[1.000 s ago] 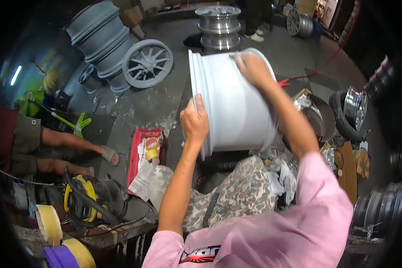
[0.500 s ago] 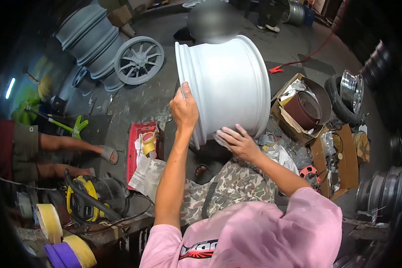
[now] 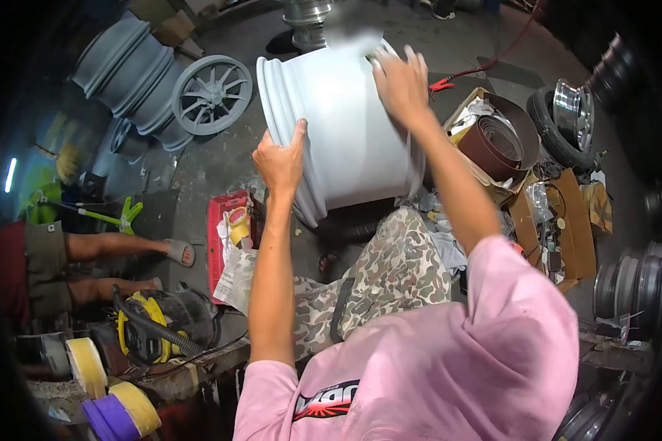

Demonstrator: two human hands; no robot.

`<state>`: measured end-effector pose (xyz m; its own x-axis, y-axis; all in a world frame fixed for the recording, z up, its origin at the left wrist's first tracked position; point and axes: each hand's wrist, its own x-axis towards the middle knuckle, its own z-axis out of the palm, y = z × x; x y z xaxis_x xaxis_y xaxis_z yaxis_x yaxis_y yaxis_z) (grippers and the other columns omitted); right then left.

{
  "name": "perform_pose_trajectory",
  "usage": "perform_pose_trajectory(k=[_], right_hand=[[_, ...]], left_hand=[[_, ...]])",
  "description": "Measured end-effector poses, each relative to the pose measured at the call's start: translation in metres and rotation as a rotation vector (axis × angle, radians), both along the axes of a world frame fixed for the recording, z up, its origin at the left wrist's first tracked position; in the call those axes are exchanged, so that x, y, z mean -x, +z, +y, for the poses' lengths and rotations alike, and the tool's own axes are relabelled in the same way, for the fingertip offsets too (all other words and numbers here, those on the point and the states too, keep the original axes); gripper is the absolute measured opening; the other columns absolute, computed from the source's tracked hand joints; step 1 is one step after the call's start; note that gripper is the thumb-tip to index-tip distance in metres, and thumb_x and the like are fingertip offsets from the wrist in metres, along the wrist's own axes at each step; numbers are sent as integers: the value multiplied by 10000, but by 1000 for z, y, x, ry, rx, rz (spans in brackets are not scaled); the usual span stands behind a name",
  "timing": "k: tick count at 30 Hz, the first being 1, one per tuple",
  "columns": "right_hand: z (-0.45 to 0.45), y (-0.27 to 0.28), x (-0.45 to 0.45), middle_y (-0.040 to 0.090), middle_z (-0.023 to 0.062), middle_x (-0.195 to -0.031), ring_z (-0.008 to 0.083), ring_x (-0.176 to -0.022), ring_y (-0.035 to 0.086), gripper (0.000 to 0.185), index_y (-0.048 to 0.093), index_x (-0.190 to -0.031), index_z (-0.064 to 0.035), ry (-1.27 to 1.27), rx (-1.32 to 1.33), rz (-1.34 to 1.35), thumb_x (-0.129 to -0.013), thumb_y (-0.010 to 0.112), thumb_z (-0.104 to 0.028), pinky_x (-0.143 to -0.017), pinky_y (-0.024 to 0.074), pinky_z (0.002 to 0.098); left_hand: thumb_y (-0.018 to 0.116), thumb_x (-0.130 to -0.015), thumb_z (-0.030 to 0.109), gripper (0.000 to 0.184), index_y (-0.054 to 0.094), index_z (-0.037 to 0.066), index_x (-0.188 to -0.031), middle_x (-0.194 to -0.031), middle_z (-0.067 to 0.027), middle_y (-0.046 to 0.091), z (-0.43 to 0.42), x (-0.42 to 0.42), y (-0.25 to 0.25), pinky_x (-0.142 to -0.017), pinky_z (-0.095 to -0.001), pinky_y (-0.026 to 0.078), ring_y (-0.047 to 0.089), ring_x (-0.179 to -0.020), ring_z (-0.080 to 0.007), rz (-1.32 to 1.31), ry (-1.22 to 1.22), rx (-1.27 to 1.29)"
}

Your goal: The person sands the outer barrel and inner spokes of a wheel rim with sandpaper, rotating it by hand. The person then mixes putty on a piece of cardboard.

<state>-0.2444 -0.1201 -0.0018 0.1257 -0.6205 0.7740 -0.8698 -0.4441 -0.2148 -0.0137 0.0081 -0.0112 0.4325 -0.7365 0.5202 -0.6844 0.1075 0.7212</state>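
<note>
A pale grey-white wheel rim (image 3: 338,132) lies on its side in front of me, its smooth barrel towards me. My left hand (image 3: 278,162) is closed round the rim's left flange, the thumb resting on the barrel. At the barrel's upper right edge is my right hand (image 3: 402,84), slightly blurred, with its fingers stretched out and partly apart. Whether a thin pad lies under those fingertips I cannot tell. The rim's lower side is near my camouflage trousers (image 3: 390,264).
Grey rims (image 3: 125,66) and a spoked wheel (image 3: 212,95) stand at left. A red crate (image 3: 217,242) with tape and a black-yellow vacuum cleaner (image 3: 169,323) are nearer. To the right are a box of rolled brown abrasive (image 3: 493,143), an open carton (image 3: 577,228) and a tyre (image 3: 555,140).
My right hand has moved from the barrel's lower edge up to its upper right edge. The rim has shifted a little left and up in view, my left hand still on its flange.
</note>
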Motion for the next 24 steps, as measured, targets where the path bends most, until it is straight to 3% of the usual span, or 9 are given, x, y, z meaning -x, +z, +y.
perform_pose_trajectory(k=[4,9,11,13,15,16,17,20,24], right_hand=[[141,-85,10,574,55,-1473,358,-1342,512,455,604,-1402,-123,-101,5,-172,-948,629,-146,-1165,316,540],[254,-201,37,604,76,-1429,349,-1353,498,473,611,-1377,-94,-59,-318,-108,-906,663,-88,-1146,332,561],[260,-207,46,623,114,-1390,351,-1384,467,393,643,-1315,-58,-82,-464,-87,-925,639,-107,-1143,327,578],[254,-196,59,654,151,-1326,345,-1346,513,336,665,-1260,-22,-6,-394,-136,-940,613,-111,-1139,344,557],[244,-174,75,674,165,-1277,334,-1259,584,311,680,-1230,-19,87,-340,-275,-941,599,-99,-1099,400,504],[240,-160,79,712,185,-1158,361,-1099,659,262,701,-1157,12,63,-318,-385,-963,575,-112,-992,479,438],[237,-161,84,712,185,-1158,361,-1099,659,262,701,-1157,12,64,-316,-392,-963,575,-112,-992,479,438],[232,-171,98,659,234,-838,400,-767,636,282,656,-928,57,2,-386,-726,-1021,529,-177,-731,483,416],[240,-194,94,629,237,-813,390,-731,605,343,627,-944,62,-61,-522,-885,-1051,510,-242,-718,469,413]], left_hand=[[802,-846,420,501,745,-53,-1002,-860,-215,755,-2,-1,-1,-763,-411,558,755,-822,-337,-10,-2,-15],[774,-851,479,543,751,-42,-1003,-870,-225,753,5,3,7,-799,-432,554,750,-855,-366,-24,35,-41],[691,-915,497,557,746,-55,-975,-846,-257,733,2,1,8,-789,-465,542,730,-850,-418,-56,71,-9],[641,-952,470,529,745,-48,-972,-836,-273,717,-4,-3,11,-768,-494,532,711,-838,-449,-83,116,10],[591,-989,443,509,744,-42,-969,-826,-288,702,-1,-1,3,-748,-522,522,691,-825,-480,-110,146,1],[559,-1010,424,505,741,-44,-952,-812,-298,690,-5,-3,2,-733,-534,513,682,-813,-491,-107,152,26],[526,-1030,406,507,738,-45,-935,-799,-307,678,-6,-5,0,-719,-545,504,673,-801,-501,-108,156,43],[530,-1027,431,532,731,-48,-911,-771,-295,674,-12,-10,-3,-698,-523,496,668,-746,-476,-126,165,34],[511,-1033,440,550,719,-61,-940,-770,-280,674,-16,-10,-5,-686,-492,490,665,-724,-446,-138,162,21]])
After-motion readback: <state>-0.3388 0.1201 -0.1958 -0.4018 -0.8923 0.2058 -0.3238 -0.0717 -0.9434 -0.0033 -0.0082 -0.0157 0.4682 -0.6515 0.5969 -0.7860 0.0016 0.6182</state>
